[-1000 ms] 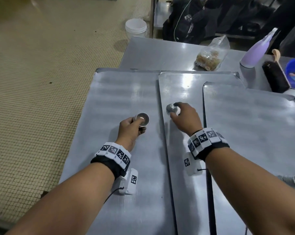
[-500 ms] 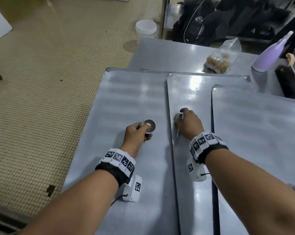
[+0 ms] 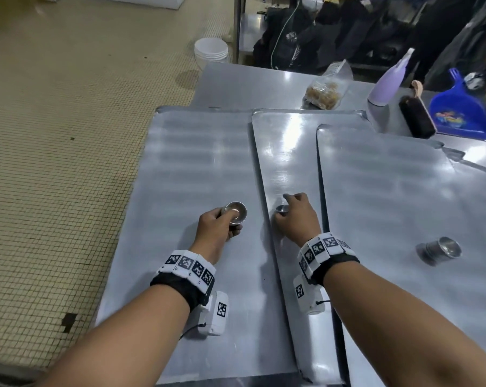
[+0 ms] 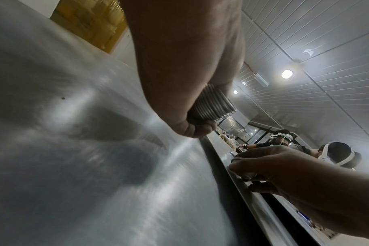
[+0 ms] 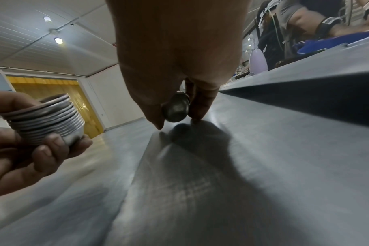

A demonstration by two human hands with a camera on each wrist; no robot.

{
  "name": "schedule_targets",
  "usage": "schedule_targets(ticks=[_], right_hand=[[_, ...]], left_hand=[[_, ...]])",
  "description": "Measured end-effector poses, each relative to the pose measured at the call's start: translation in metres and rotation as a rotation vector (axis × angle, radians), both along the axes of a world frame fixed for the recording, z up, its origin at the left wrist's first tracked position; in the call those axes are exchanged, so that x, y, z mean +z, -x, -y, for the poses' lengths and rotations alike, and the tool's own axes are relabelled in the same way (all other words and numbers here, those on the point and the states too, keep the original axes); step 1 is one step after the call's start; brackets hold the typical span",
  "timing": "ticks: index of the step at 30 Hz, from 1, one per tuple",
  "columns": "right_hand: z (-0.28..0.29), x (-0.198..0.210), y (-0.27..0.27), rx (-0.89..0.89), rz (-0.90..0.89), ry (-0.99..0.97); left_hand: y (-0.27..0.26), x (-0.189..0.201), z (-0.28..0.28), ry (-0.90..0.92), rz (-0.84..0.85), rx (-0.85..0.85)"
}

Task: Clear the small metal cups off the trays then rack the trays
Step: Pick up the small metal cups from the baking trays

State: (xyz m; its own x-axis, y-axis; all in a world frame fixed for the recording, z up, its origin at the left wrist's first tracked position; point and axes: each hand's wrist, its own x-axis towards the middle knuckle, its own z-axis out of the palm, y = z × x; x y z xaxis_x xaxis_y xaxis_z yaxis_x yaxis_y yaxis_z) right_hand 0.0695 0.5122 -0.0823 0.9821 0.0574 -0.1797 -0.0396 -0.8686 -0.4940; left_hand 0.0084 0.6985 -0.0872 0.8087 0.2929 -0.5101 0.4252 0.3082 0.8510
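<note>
A steel desk fills the middle and right of the head view, with tan tiled floor to its left. Three flat metal trays lie on it side by side: the left tray is the broadest in view, the middle tray overlaps its right edge, and the right tray overlaps the middle one.

In the upper right of the frame, past the trays, stand a blue dustpan, a dark brush, a lilac bottle and a clear bag of brownish food. White buckets sit on the floor at top centre.

The left hand hovers over the left tray near frame centre, fingers and thumb curled round a nested stack of small metal cups; the right wrist view shows the stack gripped from the side and below, many rims deep.

The right hand is low over the middle tray, just right of the left hand. Its thumb and fingers pinch a single small metal cup, which the right wrist view shows tilted with its rounded base facing the camera, just above the tray surface.

A second short stack of cups lies on its side on the right tray, at the right of the frame, well apart from both hands.
</note>
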Motion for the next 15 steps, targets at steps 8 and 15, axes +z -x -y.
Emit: schedule_targets(ticks=[8, 15], right_hand=[[0.012, 0.004, 0.023, 0.028, -0.067, 0.061], [0.062, 0.030, 0.039, -0.008, 0.016, -0.006]], left_hand=[[0.013, 0.015, 0.012, -0.012, 0.024, -0.059], [0.007, 0.024, 0.059, -0.004, 0.056, -0.162]])
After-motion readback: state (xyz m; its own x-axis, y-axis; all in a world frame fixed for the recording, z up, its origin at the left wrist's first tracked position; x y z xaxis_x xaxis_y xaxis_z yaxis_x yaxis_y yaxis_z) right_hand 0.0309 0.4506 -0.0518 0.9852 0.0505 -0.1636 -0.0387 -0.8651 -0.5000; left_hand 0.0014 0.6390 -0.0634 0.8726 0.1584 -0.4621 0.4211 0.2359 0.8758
